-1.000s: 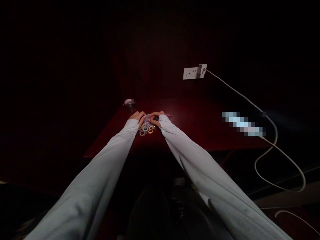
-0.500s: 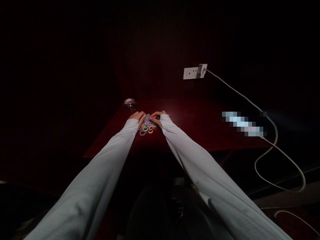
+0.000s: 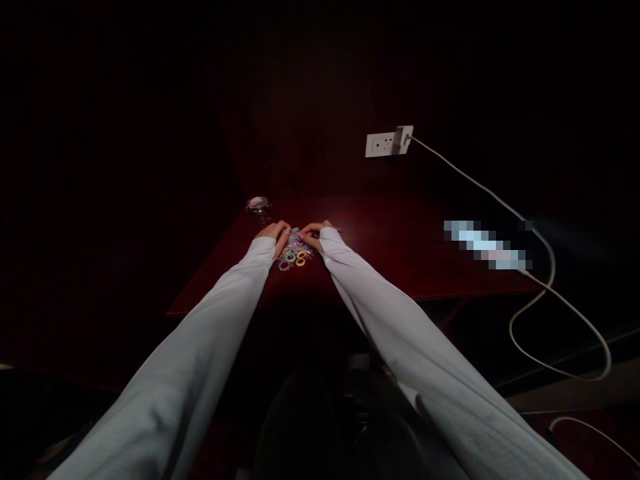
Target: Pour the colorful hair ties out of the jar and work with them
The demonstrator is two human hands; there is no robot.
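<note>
Shiny purplish pile [image 3: 300, 245] between left hand [image 3: 273, 231] and right hand [image 3: 314, 231]; small yellow, teal, greyish rings [image 3: 301, 259] bunched along near edge.

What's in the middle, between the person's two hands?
In the head view, small colourful rings and something shiny lie between the left hand and right hand. The shiny bit is too small to name.

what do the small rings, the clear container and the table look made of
Small rings: perhaps plastic or fabric, in pastel colours; too small to tell.
Clear container: glass or plastic, judging by its see-through, shiny sides.
Table: probably wood or wood-look board, dark red with a faint sheen.
</note>
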